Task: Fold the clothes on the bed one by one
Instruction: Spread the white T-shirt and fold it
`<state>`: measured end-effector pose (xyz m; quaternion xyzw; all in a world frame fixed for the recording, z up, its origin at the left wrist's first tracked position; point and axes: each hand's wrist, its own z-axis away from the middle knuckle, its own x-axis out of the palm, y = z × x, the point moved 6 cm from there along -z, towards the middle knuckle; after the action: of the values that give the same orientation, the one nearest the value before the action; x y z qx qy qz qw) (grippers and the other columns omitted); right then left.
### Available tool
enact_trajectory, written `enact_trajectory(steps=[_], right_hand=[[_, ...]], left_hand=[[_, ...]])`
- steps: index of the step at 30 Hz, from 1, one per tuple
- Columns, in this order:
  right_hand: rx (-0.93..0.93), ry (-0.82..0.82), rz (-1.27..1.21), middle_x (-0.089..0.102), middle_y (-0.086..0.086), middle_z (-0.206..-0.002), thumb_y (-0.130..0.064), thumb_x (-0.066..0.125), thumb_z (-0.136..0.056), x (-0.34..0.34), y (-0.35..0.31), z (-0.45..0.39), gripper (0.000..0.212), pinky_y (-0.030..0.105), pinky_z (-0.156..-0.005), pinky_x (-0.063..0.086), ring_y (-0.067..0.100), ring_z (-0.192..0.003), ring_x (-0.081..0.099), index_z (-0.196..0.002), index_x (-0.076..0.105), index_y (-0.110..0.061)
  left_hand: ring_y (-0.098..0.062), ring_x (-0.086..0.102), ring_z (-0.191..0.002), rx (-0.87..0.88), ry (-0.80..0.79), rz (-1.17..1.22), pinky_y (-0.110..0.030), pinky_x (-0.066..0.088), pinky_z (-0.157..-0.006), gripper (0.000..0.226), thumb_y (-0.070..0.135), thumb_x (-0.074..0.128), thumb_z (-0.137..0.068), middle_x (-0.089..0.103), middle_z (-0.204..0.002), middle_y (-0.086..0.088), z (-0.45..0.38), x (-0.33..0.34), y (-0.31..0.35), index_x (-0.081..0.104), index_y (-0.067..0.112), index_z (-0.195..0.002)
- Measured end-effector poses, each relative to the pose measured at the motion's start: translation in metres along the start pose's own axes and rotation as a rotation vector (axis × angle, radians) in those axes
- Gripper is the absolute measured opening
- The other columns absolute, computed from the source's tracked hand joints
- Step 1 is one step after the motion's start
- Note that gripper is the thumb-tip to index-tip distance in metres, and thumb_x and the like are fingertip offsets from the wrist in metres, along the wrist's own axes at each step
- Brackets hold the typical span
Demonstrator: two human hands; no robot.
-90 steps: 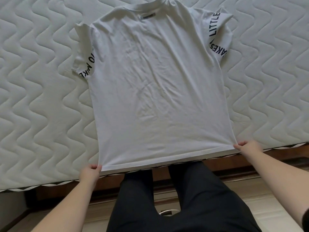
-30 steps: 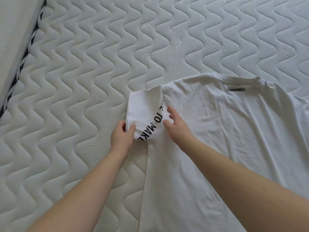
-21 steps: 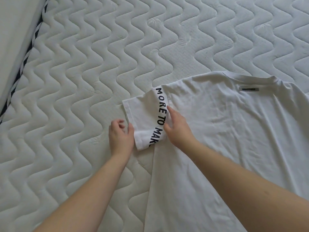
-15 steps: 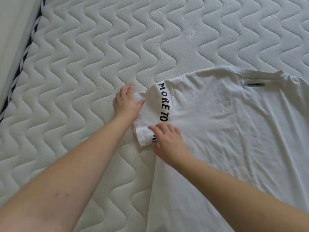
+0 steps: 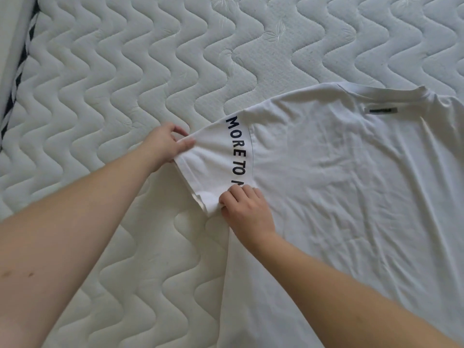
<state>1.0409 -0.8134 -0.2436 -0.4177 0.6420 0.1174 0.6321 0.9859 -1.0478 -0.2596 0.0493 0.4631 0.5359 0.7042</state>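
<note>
Your white T-shirt (image 5: 339, 197) lies flat on the quilted bed (image 5: 125, 71), collar away from you, with its sleeve (image 5: 213, 159) stretched out to the left. Your left hand (image 5: 165, 144) has thumb and fingers (image 5: 187, 143) pinched shut on the sleeve's upper hem corner. Your right hand (image 5: 244, 213) has its fingers curled closed on the sleeve's lower corner, just below the black lettering (image 5: 238, 149).

A white quilted mattress (image 5: 150, 71) is carrying a white T-shirt (image 5: 351, 197) lying flat at the right.
</note>
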Motion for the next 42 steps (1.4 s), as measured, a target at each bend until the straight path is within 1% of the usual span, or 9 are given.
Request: enact_trajectory(steps=[4,9,12,16,20,29,34,38,42], right_hand=[[0.013,0.014,-0.024,0.053,0.002,-0.073,-0.001,0.064,-0.067,0.001,0.005,0.022,0.016,0.033,-0.056,0.036,0.025,-0.063,0.047,-0.073,0.057,-0.014],[0.063,-0.183,0.055,0.059,-0.001,-0.083,-0.002,0.074,-0.06,0.019,0.01,0.049,0.03,0.033,-0.061,0.037,0.025,-0.071,0.053,-0.083,0.064,-0.018],[0.099,-0.178,-0.001,0.064,-0.001,-0.097,-0.004,0.069,-0.062,0.01,0.011,0.061,0.038,0.035,-0.068,0.041,0.026,-0.083,0.057,-0.097,0.068,-0.019],[0.194,-0.248,-0.043,0.051,0.003,-0.143,-0.011,0.048,-0.078,0.002,0.024,0.069,0.061,0.04,-0.103,0.036,0.023,-0.129,0.047,-0.138,0.052,-0.016],[0.213,-0.359,0.006,0.024,0.0,-0.161,-0.02,0.039,-0.087,0.003,0.044,0.067,0.067,0.042,-0.118,0.016,0.022,-0.147,0.026,-0.154,0.03,-0.017],[0.113,-0.516,0.004,0.036,0.003,-0.156,-0.039,0.033,-0.093,0.014,0.05,0.048,0.059,0.041,-0.115,0.016,0.02,-0.143,0.035,-0.145,0.047,-0.017],[0.083,-0.588,-0.169,0.005,-0.005,-0.164,-0.06,0.002,-0.088,0.011,0.057,0.041,0.08,0.032,-0.119,-0.009,0.013,-0.151,0.004,-0.156,0.02,-0.021],[0.173,-0.384,-0.159,0.037,0.0,-0.155,-0.05,0.022,-0.095,-0.012,0.088,0.018,0.063,0.029,-0.115,0.005,0.017,-0.142,0.036,-0.147,0.043,-0.019],[0.356,-0.34,-0.084,0.006,-0.004,-0.165,-0.044,0.028,-0.102,-0.028,0.151,-0.01,0.06,0.029,-0.118,-0.004,0.013,-0.151,0.005,-0.157,0.014,-0.023]], left_hand=[[-0.017,0.052,-0.064,-0.029,0.087,0.077,-0.018,0.042,-0.049,0.023,0.026,0.073,-0.087,0.053,-0.069,0.003,0.011,0.006,-0.026,0.06,0.016,-0.103],[-0.033,0.058,-0.104,-0.011,0.3,-0.247,-0.037,0.045,-0.087,0.033,0.018,0.064,-0.087,0.061,-0.106,-0.01,0.026,0.009,-0.029,0.058,0.014,-0.119],[-0.039,0.054,-0.114,0.362,0.43,-0.493,-0.047,0.043,-0.094,0.039,0.016,0.053,-0.087,0.056,-0.124,-0.018,0.057,0.034,0.008,0.058,0.009,-0.124],[-0.027,0.044,-0.134,0.712,0.246,-0.604,-0.042,0.031,-0.109,0.048,0.025,0.04,-0.091,0.051,-0.143,-0.008,0.093,0.111,0.035,0.053,0.014,-0.136],[-0.018,0.018,-0.148,0.62,0.132,-0.772,-0.037,0.01,-0.117,0.06,0.044,0.023,-0.097,0.023,-0.161,-0.001,0.081,0.139,0.041,0.028,0.022,-0.153],[-0.009,-0.01,-0.15,0.567,0.066,-0.997,-0.036,-0.005,-0.12,0.063,0.047,0.019,-0.103,-0.013,-0.163,0.009,0.007,0.133,0.097,-0.009,0.026,-0.155],[-0.02,0.028,-0.143,0.5,0.078,-0.799,-0.041,0.021,-0.112,0.048,0.042,0.029,-0.104,0.029,-0.157,0.001,-0.01,0.13,0.125,0.036,0.021,-0.147],[-0.029,0.049,-0.121,0.297,0.197,-0.453,-0.042,0.036,-0.097,0.032,0.037,0.047,-0.099,0.058,-0.126,-0.004,-0.029,0.11,0.147,0.053,0.021,-0.126],[-0.025,0.054,-0.114,0.07,0.111,-0.421,-0.039,0.037,-0.096,0.012,0.038,0.06,-0.093,0.063,-0.112,0.002,-0.048,0.108,0.144,0.058,0.027,-0.097]])
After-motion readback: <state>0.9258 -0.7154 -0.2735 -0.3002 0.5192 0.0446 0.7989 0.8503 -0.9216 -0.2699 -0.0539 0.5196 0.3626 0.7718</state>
